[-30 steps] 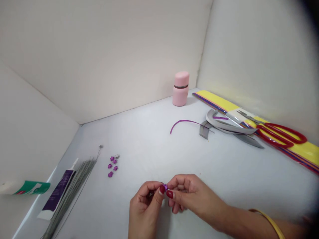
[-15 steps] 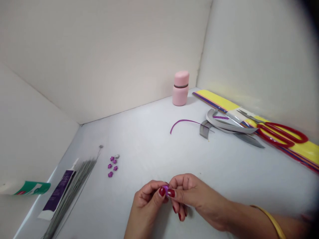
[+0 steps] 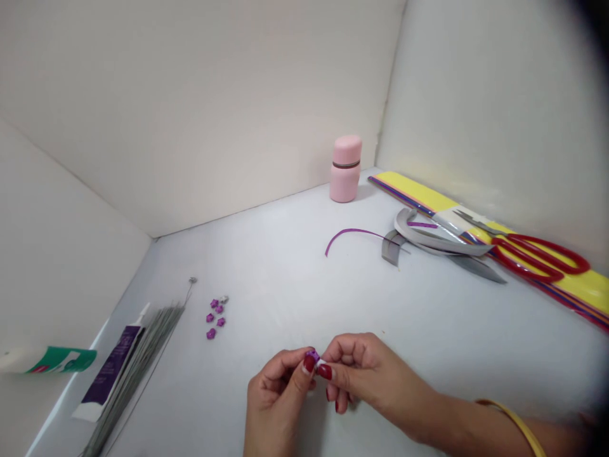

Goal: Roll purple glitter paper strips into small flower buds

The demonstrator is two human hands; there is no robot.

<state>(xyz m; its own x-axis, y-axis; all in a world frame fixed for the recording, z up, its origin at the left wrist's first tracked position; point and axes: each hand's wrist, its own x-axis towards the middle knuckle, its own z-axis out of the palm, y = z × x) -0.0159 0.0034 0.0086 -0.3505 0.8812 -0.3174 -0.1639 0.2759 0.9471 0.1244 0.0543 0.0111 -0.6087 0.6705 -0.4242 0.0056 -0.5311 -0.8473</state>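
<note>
In the head view, my left hand (image 3: 280,393) pinches a small purple paper star (image 3: 313,355) between thumb and forefinger. My right hand (image 3: 364,368) meets it from the other side, thumb and forefinger closed on its edge, where a bit of white shows. Fingertips cover most of the piece. Left of my hands lie several purple paper stars (image 3: 211,333) in a loose group, with a small silver one (image 3: 224,299) among them.
At left are a bundle of thin wires (image 3: 137,368), a purple-and-white glue tube (image 3: 114,365) and a green-and-white tube (image 3: 66,359). Farther back stand a pink bottle (image 3: 344,181), a purple strip (image 3: 352,230), grey strips (image 3: 428,241) and red-handled scissors (image 3: 537,257) on a yellow paper pack (image 3: 419,193).
The purple piece has turned and shifted slightly left and up in my fingers, showing more of its top and a white bit. My left hand has moved slightly right and down.
</note>
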